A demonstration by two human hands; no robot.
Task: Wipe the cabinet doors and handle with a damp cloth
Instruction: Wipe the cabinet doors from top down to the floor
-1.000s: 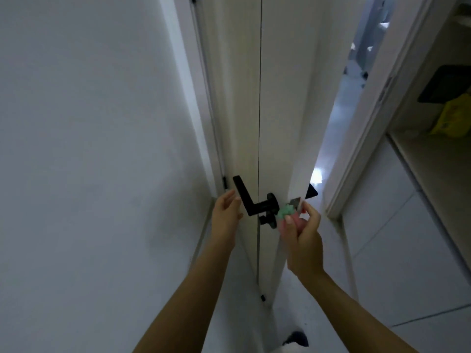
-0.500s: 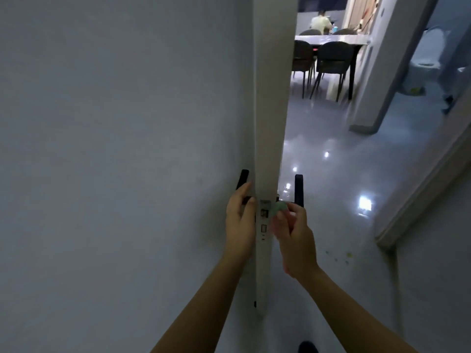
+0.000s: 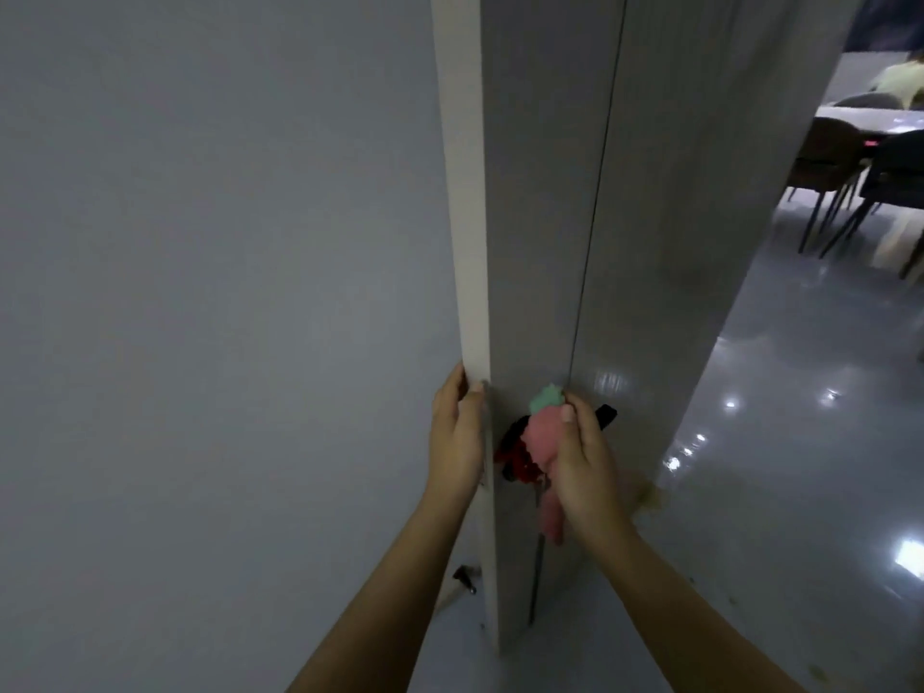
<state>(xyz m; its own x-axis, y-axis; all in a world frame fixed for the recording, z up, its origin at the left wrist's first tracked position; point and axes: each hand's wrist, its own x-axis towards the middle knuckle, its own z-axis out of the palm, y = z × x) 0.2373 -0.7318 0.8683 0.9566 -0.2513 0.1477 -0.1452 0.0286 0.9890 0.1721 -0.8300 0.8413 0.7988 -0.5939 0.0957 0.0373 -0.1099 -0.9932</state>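
A: Item one, the door [image 3: 540, 242]. Condition?

B: Pale, tall, seen nearly edge-on. Its narrow lighter edge faces the camera; a thin vertical seam runs down the face to the right of that edge. A grey wall [image 3: 200, 292] fills the whole left side.

A: Item two, the left hand [image 3: 457, 437].

B: Set against the door's narrow edge, at about handle height. Fingers wrap onto the far side of the edge, thumb lies on the near side; it grips the door edge.

A: Item three, the right hand [image 3: 582, 460].

B: On the door's face, just right of the edge. Fingers are curled round a cloth [image 3: 542, 442], pink with a green end poking out above the thumb. A pink tail hangs below the palm.

A: Item four, the handle [image 3: 606, 416].

B: Black lever. Its tip shows to the right of the right hand; more black parts sit left of the cloth, against the face. The cloth appears pressed onto the handle, though the hand covers the contact.

A: Surroundings?

B: Glossy floor [image 3: 780, 467] at right, with bright light spots. At the upper right corner, dark chairs [image 3: 830, 157] stand by a light table [image 3: 870, 120]. Low on the left, beside the door's bottom edge, a small dark doorstop [image 3: 465, 577].
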